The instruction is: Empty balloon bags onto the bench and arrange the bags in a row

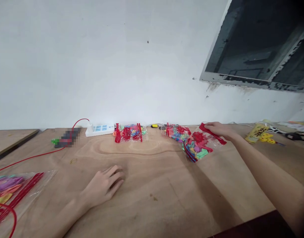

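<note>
Our right hand is near the far side of the table. Its fingers are clamped on the red strip at the top of a clear plastic bag. The bag lies tilted under the hand, and it is full of flat balloons in many colors.

Our left hand lies flat on the wood, near the middle of the table. Its fingers are a little apart, and they hold nothing.

Just beside the held bag is a second bag of balloons. A third bag lies further left, next to a white power strip. A long red cord runs from the power strip across the table. A fourth bag lies at the near left corner, with long balloons in it. A yellow packet sits far to the right. Behind it all is a white wall with a dark window.
</note>
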A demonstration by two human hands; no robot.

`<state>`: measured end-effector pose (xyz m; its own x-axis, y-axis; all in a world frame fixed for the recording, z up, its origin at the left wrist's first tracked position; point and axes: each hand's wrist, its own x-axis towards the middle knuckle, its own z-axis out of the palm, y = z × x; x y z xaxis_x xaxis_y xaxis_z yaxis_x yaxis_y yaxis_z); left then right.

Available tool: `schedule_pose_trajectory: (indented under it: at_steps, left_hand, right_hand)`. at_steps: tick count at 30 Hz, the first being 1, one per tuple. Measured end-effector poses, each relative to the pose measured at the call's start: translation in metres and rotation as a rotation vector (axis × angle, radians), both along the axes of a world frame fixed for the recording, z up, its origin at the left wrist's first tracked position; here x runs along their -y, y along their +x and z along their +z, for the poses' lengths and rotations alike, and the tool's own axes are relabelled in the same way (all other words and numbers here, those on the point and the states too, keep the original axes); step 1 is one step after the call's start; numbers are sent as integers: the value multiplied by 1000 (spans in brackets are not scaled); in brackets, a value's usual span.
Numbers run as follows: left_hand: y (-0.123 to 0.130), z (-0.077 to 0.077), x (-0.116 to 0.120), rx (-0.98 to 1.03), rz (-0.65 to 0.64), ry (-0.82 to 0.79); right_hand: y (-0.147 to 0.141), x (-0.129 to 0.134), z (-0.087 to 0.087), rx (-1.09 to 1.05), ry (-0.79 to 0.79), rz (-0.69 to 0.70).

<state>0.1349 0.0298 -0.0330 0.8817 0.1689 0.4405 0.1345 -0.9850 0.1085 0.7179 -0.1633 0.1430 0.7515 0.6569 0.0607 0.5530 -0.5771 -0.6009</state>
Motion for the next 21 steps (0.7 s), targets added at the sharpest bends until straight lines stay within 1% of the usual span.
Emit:
schedule_pose_trajectory:
  at_steps: [6,13,16,21]
  left_hand:
    - [0,1,1,22,-1,2]
    - [1,1,1,27,-14,-17]
    - [1,1,0,27,-12,-14]
    - [1,1,-1,13,-14,-9]
  right_hand:
    - [-1,-5,12,73,-84,61]
    - [6,9,20,129,-185,89]
    - [14,15,25,171,-228,72]
    - [36,25,37,306,-283,46]
